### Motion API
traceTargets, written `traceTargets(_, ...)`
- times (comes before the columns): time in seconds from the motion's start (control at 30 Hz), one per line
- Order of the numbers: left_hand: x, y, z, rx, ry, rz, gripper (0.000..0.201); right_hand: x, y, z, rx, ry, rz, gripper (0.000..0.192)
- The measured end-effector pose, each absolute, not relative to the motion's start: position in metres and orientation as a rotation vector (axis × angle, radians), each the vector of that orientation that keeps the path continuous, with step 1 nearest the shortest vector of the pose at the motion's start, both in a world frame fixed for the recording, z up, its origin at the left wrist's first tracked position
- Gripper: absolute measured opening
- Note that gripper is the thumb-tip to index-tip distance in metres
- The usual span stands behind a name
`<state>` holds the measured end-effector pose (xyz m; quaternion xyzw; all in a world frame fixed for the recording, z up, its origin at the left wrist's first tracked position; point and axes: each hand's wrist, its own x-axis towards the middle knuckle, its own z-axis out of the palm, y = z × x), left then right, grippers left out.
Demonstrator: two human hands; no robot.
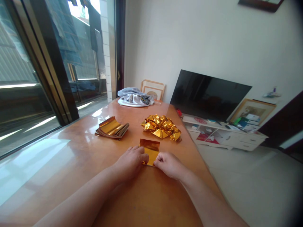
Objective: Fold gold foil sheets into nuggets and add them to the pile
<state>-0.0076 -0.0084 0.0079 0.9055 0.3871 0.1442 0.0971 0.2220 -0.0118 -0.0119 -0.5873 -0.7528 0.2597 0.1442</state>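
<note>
The wooden surface (71, 176) carries a heap of folded gold shapes (162, 126) beyond the right hand (169, 164) and flat foil sheets (112, 127) beyond the left hand (130, 160); both hands pinch one gold sheet (149, 151) between them.

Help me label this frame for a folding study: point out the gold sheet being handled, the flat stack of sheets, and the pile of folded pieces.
gold sheet (150, 148): head view, upper face.
flat stack (111, 127): head view, top sheet.
folded pile (162, 126): head view, middle.
</note>
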Motion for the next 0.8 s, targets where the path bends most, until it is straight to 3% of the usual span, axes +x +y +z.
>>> traceTargets(0.53,-0.002,-0.017,0.020,2.767,1.134,0.248,0.020,0.216,-0.015,-0.004,-1.830,-2.135,0.646,0.016)
traceTargets(0.8,-0.003,-0.024,0.030,2.928,1.089,0.114,0.025,0.219,-0.015,-0.001,-1.889,-2.145,0.646,0.026)
